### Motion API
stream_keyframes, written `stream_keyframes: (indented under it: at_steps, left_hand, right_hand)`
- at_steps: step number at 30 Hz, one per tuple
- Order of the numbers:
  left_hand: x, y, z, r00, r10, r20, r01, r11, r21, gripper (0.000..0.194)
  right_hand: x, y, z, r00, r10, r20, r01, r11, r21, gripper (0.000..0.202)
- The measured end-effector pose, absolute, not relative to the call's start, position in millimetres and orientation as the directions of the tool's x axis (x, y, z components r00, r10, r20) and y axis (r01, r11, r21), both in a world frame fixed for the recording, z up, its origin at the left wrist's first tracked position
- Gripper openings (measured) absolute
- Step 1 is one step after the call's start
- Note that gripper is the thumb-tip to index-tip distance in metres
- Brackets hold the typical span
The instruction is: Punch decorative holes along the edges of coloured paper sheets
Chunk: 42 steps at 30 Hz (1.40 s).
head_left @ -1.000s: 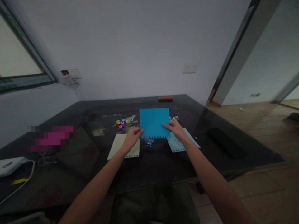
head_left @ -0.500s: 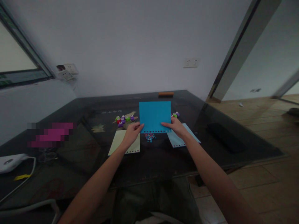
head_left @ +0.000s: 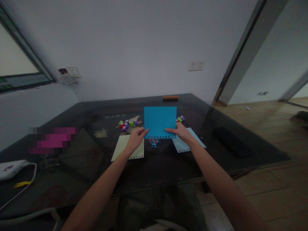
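A bright blue sheet of paper (head_left: 159, 120) is held up above the table, with a row of small punched holes along its lower edge. My left hand (head_left: 137, 136) pinches its lower left corner, and my right hand (head_left: 179, 131) grips the lower right side with the thumb on the front. Just below the sheet lies a small heap of pink and blue paper bits (head_left: 154, 142). Partly under my left hand is a pale yellow stack of paper (head_left: 122, 144), holes along its near edge. A pale blue stack (head_left: 184, 146), also punched, lies beneath my right hand.
Several owl-like punches (head_left: 126, 124) in purple, green and red stand behind the yellow stack; a few more (head_left: 180, 119) show at the blue sheet's right. A brown cylinder (head_left: 170, 98) lies at the far edge. A white device with a cable (head_left: 13, 168) sits left, a dark case (head_left: 231, 141) right.
The blue sheet sits very slightly lower in the picture, still between both hands. Otherwise the view has only shifted a little, and the things on the table lie as before.
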<state>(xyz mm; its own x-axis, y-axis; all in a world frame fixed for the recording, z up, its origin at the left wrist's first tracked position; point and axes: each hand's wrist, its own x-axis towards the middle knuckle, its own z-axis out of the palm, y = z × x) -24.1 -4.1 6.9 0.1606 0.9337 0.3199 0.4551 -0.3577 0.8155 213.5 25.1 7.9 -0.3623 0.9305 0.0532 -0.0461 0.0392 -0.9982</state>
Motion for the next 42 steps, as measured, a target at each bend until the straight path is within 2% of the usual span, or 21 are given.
stream_keyframes:
  at_steps: [16, 31, 34, 39, 42]
  left_hand:
    - [-25, -1, 3, 0.176, 0.934, 0.310, 0.408, -0.356, 0.841, 0.031]
    - [-24, 1, 0, 0.177, 0.918, 0.355, 0.419, -0.396, 0.817, 0.033]
    - [-28, 3, 3, 0.141, 0.908, 0.395, 0.426, -0.416, 0.804, 0.036]
    - [-54, 20, -3, -0.005, 0.929, 0.370, 0.322, -0.349, 0.880, 0.035]
    - [-80, 34, -10, -0.173, 0.899, 0.402, 0.450, -0.291, 0.844, 0.034]
  right_hand:
    - [212, 25, 6, -0.325, 0.942, 0.080, -0.051, 0.067, -0.996, 0.043]
    - [212, 32, -5, -0.272, 0.956, 0.109, 0.048, 0.126, -0.991, 0.046]
    - [212, 32, -6, -0.265, 0.958, 0.107, 0.045, 0.124, -0.991, 0.045]
    - [213, 32, -5, -0.242, 0.964, 0.112, 0.044, 0.126, -0.991, 0.044]
    - [212, 31, -4, -0.233, 0.967, 0.103, 0.042, 0.116, -0.992, 0.042]
